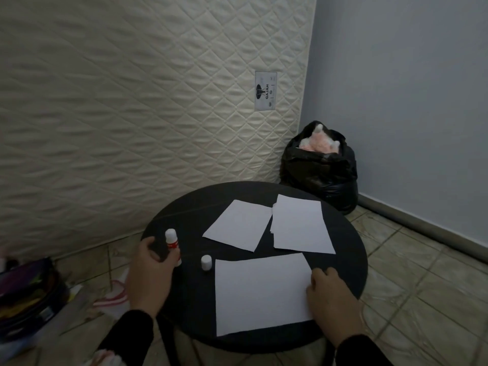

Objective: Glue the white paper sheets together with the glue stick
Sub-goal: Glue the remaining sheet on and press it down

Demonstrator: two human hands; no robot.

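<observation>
Nearest sheet (260, 294): white paper, lying flat on the front part of the round black surface (340, 265), near edge close to the rim.
Right hand (330, 302): resting on the right edge of the nearest sheet, fingers bent down onto the paper, pressing it flat; whether anything is pinched cannot be told. Black sleeve at the wrist.
Left hand (149, 276): at the left rim of the surface, fingers and thumb wrapped around the lower body of the glue stick (173, 245). Black sleeve at the wrist.
Glue stick: upright, slightly tilted, white with a red band, top uncovered.
Cap (206, 262): small, white, standing on the surface just beside the glue stick, close to the top-left corner of the nearest sheet.
Far sheets: one single white sheet (239, 225) at the middle of the surface; a small stack of white sheets (301, 224) to its right, corners almost touching.
Behind: quilted cream mattress (132, 101) standing on edge against the wall, label reading GAJAH.
Corner: black plastic bag (320, 167) on the tiled floor, pink and white stuffing showing at the top.
Floor at left: open pencil case (26, 294) with colourful contents, blurred.
</observation>
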